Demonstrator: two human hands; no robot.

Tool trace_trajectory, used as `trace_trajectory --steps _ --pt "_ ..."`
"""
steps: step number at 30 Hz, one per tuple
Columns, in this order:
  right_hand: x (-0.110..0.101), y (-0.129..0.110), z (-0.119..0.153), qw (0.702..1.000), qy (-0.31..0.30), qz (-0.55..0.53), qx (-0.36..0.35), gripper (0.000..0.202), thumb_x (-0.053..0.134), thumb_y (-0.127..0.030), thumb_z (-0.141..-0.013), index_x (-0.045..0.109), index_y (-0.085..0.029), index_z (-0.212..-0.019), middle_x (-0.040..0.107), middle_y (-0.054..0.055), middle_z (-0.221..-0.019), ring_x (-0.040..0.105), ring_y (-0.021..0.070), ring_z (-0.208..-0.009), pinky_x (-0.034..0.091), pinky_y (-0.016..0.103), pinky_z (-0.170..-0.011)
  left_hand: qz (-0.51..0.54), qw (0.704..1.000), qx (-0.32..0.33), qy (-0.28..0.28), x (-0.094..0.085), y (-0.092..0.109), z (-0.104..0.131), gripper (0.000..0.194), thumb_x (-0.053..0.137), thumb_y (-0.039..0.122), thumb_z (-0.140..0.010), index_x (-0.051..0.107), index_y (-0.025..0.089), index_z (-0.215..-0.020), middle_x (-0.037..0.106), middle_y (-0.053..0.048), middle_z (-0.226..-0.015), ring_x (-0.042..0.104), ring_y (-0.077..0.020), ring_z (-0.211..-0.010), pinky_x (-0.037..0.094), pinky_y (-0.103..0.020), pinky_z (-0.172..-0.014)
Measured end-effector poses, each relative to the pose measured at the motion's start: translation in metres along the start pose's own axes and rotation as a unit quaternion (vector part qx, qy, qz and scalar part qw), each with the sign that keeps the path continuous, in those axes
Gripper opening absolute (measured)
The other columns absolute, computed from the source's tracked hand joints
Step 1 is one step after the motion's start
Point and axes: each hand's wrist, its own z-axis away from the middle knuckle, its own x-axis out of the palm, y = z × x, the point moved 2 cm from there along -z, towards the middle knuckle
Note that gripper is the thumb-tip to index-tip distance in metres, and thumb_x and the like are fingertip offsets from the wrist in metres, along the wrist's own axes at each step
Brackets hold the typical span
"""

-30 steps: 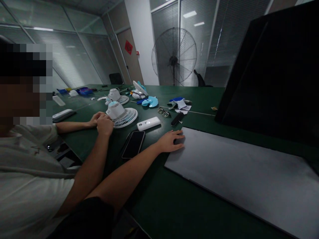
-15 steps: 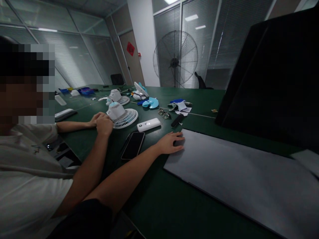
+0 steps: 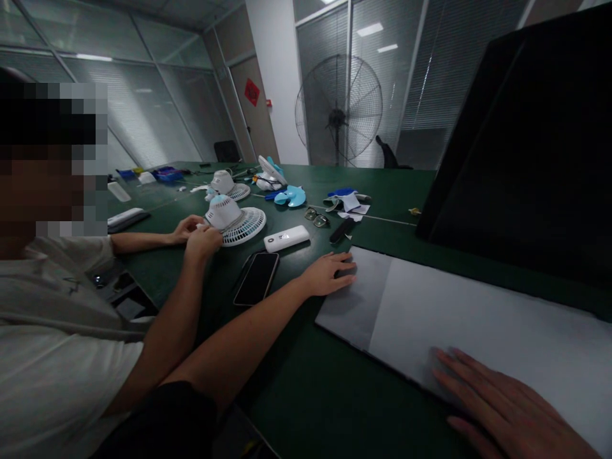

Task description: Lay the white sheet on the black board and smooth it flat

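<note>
Fingers of the right hand (image 3: 502,408): spread flat and loose, grasping nothing, pressed palm-down on the near edge of the grey sheet (image 3: 478,319).
Fingers of the left hand (image 3: 329,274): likewise released and holding nothing, resting on the sheet's far left corner, where a darker strip shows.
Grey sheet: lies flat on the green table (image 3: 310,382), between the two hands, running from the left hand toward the lower right edge of view.
Phone (image 3: 255,278): dark, face-up, just left of the left hand.
White power bank (image 3: 285,238): just beyond the phone.
Small white fan (image 3: 234,220): lying grille-down, left of the power bank; a co-worker's hands (image 3: 201,237) are at its rear housing.
Glasses (image 3: 314,217): beyond the power bank.
Blue fan blade (image 3: 289,197): farther back.
Black panel (image 3: 526,140): upright, behind the sheet.
Standing fan (image 3: 339,111): on the floor past the table.
</note>
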Motion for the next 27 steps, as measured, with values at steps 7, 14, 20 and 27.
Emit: trace_trajectory --steps 7,14,20,27 --pt "-0.021 -0.019 -0.047 0.996 0.022 -0.020 -0.080 0.095 0.056 -0.069 -0.095 0.029 -0.019 -0.171 0.053 0.010 -0.156 0.068 0.0316 -0.124 0.066 0.044 -0.080 -0.040 0.998 -0.050 -0.025 0.004 0.025 0.003 0.105 0.064 0.088 -0.086 0.049 0.015 -0.160 0.032 -0.024 -0.174 0.031 -0.0421 -0.162 0.019 -0.063 -0.133" --pt "-0.002 -0.006 -0.009 0.999 0.007 -0.037 -0.005 0.081 0.054 -0.058 -0.099 0.032 -0.026 -0.171 0.043 0.007 -0.165 0.066 0.0285 -0.130 0.066 0.039 -0.089 -0.004 0.998 -0.068 -0.003 0.003 0.025 0.003 0.098 0.077 0.073 -0.086 0.048 0.017 -0.161 0.039 -0.020 -0.172 0.035 -0.0371 -0.162 0.020 -0.060 -0.134" --pt "0.023 0.025 0.030 0.997 -0.025 -0.002 0.068 0.091 0.055 -0.068 -0.094 0.025 -0.031 -0.172 0.040 0.007 -0.168 0.062 0.0376 -0.134 0.062 0.060 -0.096 0.043 0.994 -0.070 0.071 0.009 0.011 -0.002 0.062 0.079 0.048 -0.093 0.066 0.016 -0.144 0.059 -0.017 -0.158 0.054 -0.0325 -0.150 0.036 -0.053 -0.130" --pt "0.020 0.014 0.016 0.997 -0.055 0.024 0.040 0.089 0.059 -0.070 -0.092 0.032 -0.036 -0.170 0.037 0.004 -0.169 0.060 0.0364 -0.137 0.064 0.054 -0.093 0.053 0.991 -0.077 0.091 0.010 0.008 -0.004 0.033 0.068 0.031 -0.099 0.078 0.019 -0.129 0.066 -0.014 -0.152 0.063 -0.0296 -0.141 0.043 -0.049 -0.126"
